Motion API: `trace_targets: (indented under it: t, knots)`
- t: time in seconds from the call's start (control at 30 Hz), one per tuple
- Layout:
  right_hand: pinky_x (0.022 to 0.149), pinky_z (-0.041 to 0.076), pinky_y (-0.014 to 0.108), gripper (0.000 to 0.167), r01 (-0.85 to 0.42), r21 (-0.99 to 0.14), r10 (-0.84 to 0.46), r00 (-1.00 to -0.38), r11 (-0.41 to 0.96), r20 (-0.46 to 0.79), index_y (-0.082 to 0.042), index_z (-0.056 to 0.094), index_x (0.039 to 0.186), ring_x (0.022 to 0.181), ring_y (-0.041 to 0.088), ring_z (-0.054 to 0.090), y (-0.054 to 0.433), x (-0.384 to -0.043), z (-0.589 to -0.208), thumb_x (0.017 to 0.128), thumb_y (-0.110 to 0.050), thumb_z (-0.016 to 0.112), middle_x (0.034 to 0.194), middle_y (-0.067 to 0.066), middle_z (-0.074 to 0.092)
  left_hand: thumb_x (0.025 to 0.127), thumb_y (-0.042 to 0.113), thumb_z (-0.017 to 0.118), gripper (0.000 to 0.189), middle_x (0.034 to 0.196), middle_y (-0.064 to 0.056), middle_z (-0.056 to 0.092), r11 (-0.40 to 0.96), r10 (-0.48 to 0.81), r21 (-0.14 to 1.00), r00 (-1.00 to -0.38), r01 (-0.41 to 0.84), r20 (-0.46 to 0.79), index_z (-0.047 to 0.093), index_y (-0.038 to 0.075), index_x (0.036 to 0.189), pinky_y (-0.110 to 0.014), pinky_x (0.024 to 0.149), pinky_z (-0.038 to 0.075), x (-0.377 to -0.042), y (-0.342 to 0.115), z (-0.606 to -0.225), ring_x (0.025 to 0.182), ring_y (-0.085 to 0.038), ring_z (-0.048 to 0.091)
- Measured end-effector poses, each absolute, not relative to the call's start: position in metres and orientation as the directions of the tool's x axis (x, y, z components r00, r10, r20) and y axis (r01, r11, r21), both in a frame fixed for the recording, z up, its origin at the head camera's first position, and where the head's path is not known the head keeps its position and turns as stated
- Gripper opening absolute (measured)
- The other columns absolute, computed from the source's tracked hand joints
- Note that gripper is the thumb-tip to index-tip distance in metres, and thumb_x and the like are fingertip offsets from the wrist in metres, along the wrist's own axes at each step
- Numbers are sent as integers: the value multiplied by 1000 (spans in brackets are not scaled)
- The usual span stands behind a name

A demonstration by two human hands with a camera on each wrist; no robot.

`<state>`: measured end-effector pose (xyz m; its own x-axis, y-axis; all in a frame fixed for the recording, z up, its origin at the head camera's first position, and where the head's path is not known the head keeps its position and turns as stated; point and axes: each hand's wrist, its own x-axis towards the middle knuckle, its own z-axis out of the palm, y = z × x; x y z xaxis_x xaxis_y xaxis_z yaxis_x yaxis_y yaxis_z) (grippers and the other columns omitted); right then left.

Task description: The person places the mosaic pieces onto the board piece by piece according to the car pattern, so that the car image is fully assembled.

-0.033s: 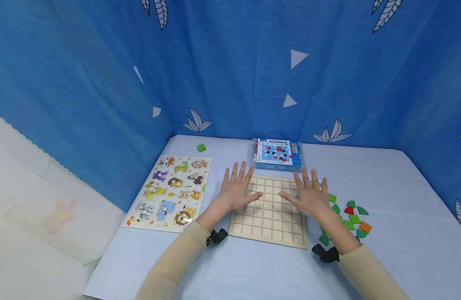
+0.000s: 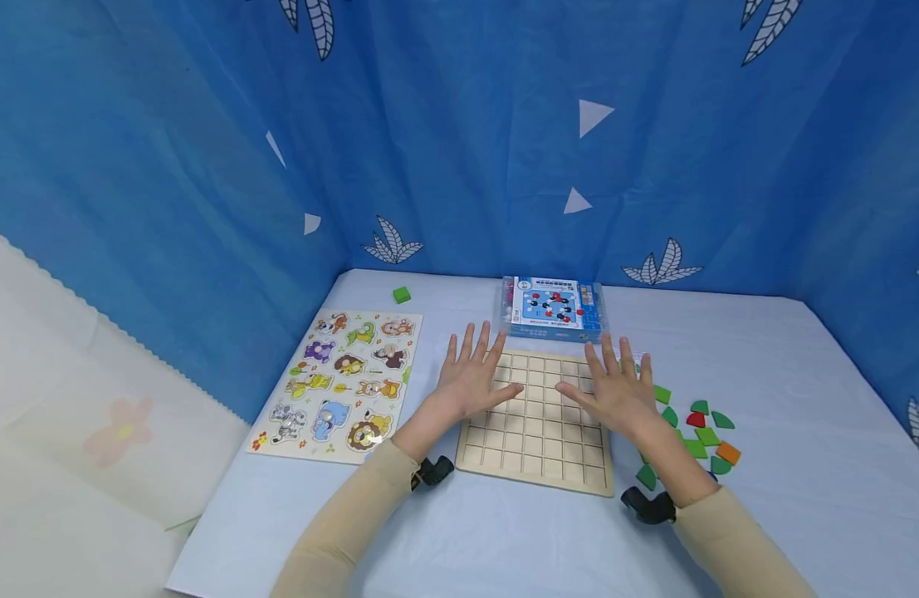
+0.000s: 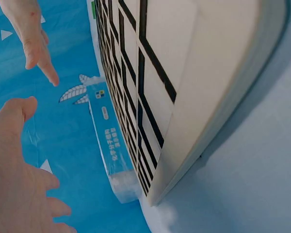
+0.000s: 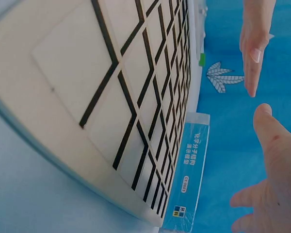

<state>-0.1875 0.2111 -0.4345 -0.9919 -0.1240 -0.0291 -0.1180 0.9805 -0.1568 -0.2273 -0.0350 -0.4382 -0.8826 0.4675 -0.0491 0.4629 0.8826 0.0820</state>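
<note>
A pale wooden board (image 2: pixel 534 440) with a grid of square recesses lies on the table. Over its left edge my left hand (image 2: pixel 468 384) is held with fingers spread, and my right hand (image 2: pixel 622 394) mirrors it over the right edge. Neither hand holds anything. Both wrist views show the hands raised clear of the board's surface, the left hand (image 3: pixel 19 170) and the right hand (image 4: pixel 283 170) each with the thumb pointing toward the other. Behind the board stands a clear plastic box (image 2: pixel 554 309) with a blue label showing molecule models.
On the left lies an animal puzzle board (image 2: pixel 335 386), with a small green block (image 2: pixel 402 294) behind it. Several green, red and orange pieces (image 2: pixel 707 436) are scattered at the right, partly hidden by my right forearm. A blue curtain (image 2: pixel 459 149) hangs behind the table.
</note>
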Motion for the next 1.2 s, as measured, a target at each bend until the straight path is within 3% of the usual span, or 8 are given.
trace_targets:
  t: [0.33, 0.47, 0.63, 0.73, 0.93, 1.07, 1.2]
  knots:
    - [106, -9, 66, 101, -119, -161, -123, -992, 980, -19, -2, 21, 150, 138, 44, -9, 210, -183, -436, 83, -77, 34, 154, 25, 3, 87, 73, 31, 93, 156, -14, -5, 872, 487, 69, -873, 485, -21, 3, 15, 153, -51, 114, -4, -229, -34, -442, 139, -31, -15]
    - [106, -5, 67, 100, -127, -180, -134, -991, 975, -22, -3, 22, 149, 139, 44, -7, 209, -180, -433, 84, -76, 34, 154, 25, 5, 91, 62, 40, 86, 156, -15, 0, 825, 541, 179, -841, 535, 21, 8, 12, 153, -48, 115, 0, -229, -40, -443, 141, -30, -9]
    - [104, 23, 66, 74, -147, -300, -109, -984, 943, 139, 3, 45, 137, 131, 46, 29, 219, -178, -425, 92, -55, 49, 142, 28, 36, 94, 29, 54, 67, 154, -17, 17, 662, 606, 461, -784, 591, 134, 24, 7, 150, -45, 115, 13, -231, -55, -445, 142, -30, 8]
    - [90, 42, 63, 52, -139, -409, -45, -972, 902, 230, 5, 59, 121, 114, 47, 48, 246, -182, -429, 93, -38, 58, 126, 29, 52, 94, 20, 55, 60, 151, -17, 27, 601, 591, 580, -794, 549, 139, 31, 5, 147, -44, 114, 19, -230, -67, -449, 140, -31, 18]
    - [74, 54, 50, 41, -126, -470, 53, -936, 873, 349, -9, 66, 114, 92, 32, 62, 360, -211, -495, 92, -42, 55, 109, 14, 64, 92, 11, 58, 57, 146, -17, 36, 575, 547, 694, -834, 434, 68, 36, 1, 143, -40, 111, 27, -226, -87, -464, 135, -30, 31]
    - [71, 57, 32, 41, -47, -562, 126, -956, 826, 265, -12, 64, 117, 95, 30, 61, 403, -201, -502, 91, -42, 58, 110, 13, 64, 89, 8, 59, 58, 145, -18, 37, 547, 524, 755, -851, 361, 27, 37, 1, 143, -42, 111, 27, -221, -92, -472, 134, -32, 32]
    - [78, 55, 32, 45, 71, -636, 200, -971, 769, 133, -4, 60, 123, 106, 36, 54, 399, -174, -481, 94, -39, 55, 119, 20, 59, 89, 6, 59, 59, 146, -16, 37, 542, 505, 775, -863, 325, 9, 37, 3, 143, -40, 112, 26, -218, -94, -481, 135, -29, 32]
